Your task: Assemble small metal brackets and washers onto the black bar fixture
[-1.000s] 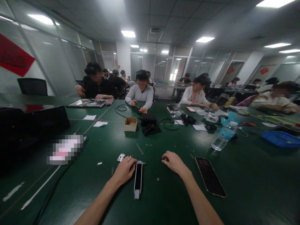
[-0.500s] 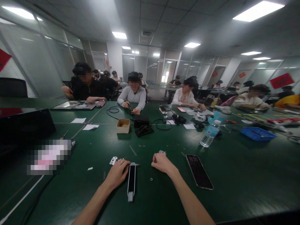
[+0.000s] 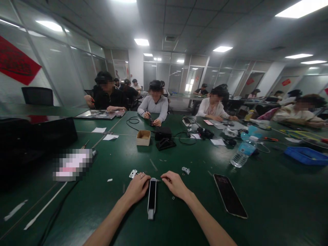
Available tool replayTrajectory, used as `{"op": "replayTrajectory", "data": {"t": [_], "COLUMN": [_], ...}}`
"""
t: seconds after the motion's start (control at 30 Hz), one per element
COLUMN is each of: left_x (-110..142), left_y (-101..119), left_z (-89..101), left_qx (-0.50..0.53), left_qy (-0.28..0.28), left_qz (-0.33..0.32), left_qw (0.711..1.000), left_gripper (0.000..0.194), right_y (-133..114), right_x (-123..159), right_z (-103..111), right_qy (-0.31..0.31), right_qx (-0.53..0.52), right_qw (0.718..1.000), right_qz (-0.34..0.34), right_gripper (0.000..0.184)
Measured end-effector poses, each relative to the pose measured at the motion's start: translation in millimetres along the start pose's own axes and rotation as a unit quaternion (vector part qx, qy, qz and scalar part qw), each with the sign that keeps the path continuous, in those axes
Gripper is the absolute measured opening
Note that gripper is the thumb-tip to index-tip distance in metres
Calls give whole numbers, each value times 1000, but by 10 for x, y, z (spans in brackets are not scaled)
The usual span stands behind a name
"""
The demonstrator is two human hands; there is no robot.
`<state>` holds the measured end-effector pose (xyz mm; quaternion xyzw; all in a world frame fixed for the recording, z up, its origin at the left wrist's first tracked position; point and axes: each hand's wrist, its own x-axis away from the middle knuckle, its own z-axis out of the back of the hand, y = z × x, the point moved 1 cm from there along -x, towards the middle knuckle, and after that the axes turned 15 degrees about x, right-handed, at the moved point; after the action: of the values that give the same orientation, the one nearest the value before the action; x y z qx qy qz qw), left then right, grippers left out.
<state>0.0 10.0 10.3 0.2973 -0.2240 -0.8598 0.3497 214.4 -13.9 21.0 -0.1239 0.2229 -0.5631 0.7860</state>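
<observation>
My left hand (image 3: 138, 187) is closed at the far end of a long, narrow piece (image 3: 152, 196) with a white frame, a dark middle and a grey block at its near end. A thin, screw-like pin (image 3: 157, 180) sticks out to the right from its far end. Beside that pin, my right hand (image 3: 175, 184) has thumb and forefinger pinched together; what is between them is too small to make out. A white metal plate with holes (image 3: 133, 173) lies just beyond my left hand. Past my right hand is a small white metal part (image 3: 186, 170), and nearer me a small ring (image 3: 173, 197).
A phone (image 3: 230, 195) lies at right, with a water bottle (image 3: 244, 152) and blue tray (image 3: 306, 155) beyond. A small box (image 3: 143, 137) and black device (image 3: 164, 136) stand ahead. A dark monitor (image 3: 55, 136) is at left. Co-workers sit across the green table (image 3: 200, 218).
My right hand has moved left to the pin's end, uncovering the small white metal part. My left hand stays on the narrow piece. The view swung right, then back.
</observation>
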Motion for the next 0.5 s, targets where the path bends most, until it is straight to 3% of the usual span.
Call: {"op": "replayTrajectory", "data": {"t": [0.5], "left_x": [7], "left_y": [-44], "left_z": [-19], "left_qx": [0], "left_qy": [3], "left_qz": [-6], "left_qw": [1000], "left_gripper": [22], "right_y": [-90], "right_x": [11], "right_z": [-3], "right_qy": [-21], "right_qx": [-20], "right_qw": [1000], "right_qz": [0], "right_gripper": [18]}}
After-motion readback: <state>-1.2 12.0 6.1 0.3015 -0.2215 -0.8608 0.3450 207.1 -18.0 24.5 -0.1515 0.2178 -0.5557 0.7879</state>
